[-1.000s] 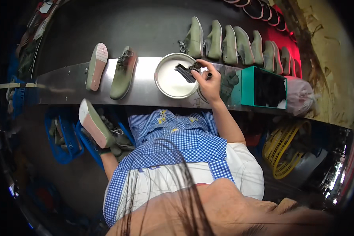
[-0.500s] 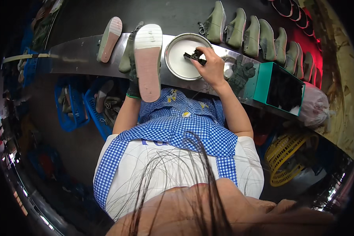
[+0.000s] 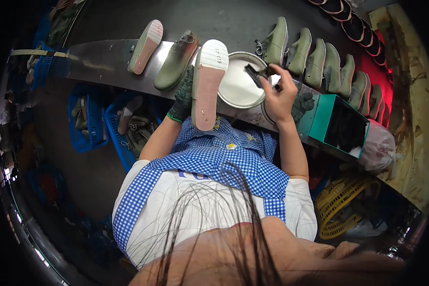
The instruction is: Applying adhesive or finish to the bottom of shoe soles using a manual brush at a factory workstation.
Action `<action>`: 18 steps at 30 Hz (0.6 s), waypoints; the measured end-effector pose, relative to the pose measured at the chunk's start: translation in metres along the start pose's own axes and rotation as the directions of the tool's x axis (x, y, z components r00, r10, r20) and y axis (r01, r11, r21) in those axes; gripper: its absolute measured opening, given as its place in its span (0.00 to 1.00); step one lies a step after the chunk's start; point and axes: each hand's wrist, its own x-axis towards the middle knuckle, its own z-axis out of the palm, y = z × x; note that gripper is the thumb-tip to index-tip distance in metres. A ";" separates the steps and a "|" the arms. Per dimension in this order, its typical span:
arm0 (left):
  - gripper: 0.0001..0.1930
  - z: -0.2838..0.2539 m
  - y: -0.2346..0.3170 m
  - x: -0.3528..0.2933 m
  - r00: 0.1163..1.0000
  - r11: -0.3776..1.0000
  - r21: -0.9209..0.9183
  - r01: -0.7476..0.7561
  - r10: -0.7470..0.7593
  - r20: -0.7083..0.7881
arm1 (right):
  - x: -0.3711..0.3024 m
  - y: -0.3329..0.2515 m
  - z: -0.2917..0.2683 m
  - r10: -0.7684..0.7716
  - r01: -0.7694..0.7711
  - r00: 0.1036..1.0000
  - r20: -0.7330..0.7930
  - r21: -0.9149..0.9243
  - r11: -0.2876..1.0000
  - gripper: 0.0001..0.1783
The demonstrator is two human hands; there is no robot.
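Observation:
My left hand (image 3: pixel 181 99), in a dark glove with a green cuff, grips a shoe (image 3: pixel 209 90) whose pink and white sole faces up; the shoe hides most of its fingers. Between the fingertips of my bare right hand (image 3: pixel 281 95) is a small black piece (image 3: pixel 254 75), its kind unclear. It hovers over a round bowl (image 3: pixel 233 103) of white liquid (image 3: pixel 236 78). The held shoe overlaps the bowl's left rim in the picture. An olive green shoe (image 3: pixel 170 67) lies left of my left hand, and another, sole showing (image 3: pixel 148 50), lies beyond it.
Olive shoes (image 3: pixel 315 64) stand in a row at the back right. A dark glove (image 3: pixel 301 106) lies beside a teal box (image 3: pixel 318 116) with dark contents, near a plastic bag (image 3: pixel 377 145). Blue baskets (image 3: pixel 88 121) of shoes sit lower left, a yellow basket (image 3: pixel 336 205) lower right.
The shoe in my left hand has moved right, nearer the bowl, uncovering the olive shoe behind it. My right hand has shifted a little right with the black piece. The whole view has shifted slightly.

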 end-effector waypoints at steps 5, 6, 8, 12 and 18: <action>0.24 0.006 0.015 0.005 0.967 0.810 0.536 -0.236 0.144 0.209 | 0.036 -0.042 -0.006 0.116 -0.106 0.993 -0.009 0.345 0.933 0.22; 0.23 0.011 0.017 0.006 0.973 0.788 0.583 -0.197 0.083 0.216 | 0.041 -0.042 0.000 0.120 -0.107 0.993 -0.017 0.343 0.933 0.22; 0.22 0.021 0.022 0.008 0.975 0.730 0.672 -0.123 -0.039 0.220 | 0.051 -0.039 0.008 -0.010 0.013 1.000 -0.011 0.339 0.941 0.23; 0.20 0.051 0.061 0.015 0.944 0.851 -0.410 0.328 -0.303 0.127 | 0.047 -0.043 0.001 -0.121 0.046 0.979 0.167 0.397 0.917 0.22; 0.19 0.032 0.047 0.009 0.981 0.984 0.139 0.112 -0.132 0.141 | 0.069 -0.035 0.008 -0.034 -0.070 0.972 0.233 0.424 0.903 0.18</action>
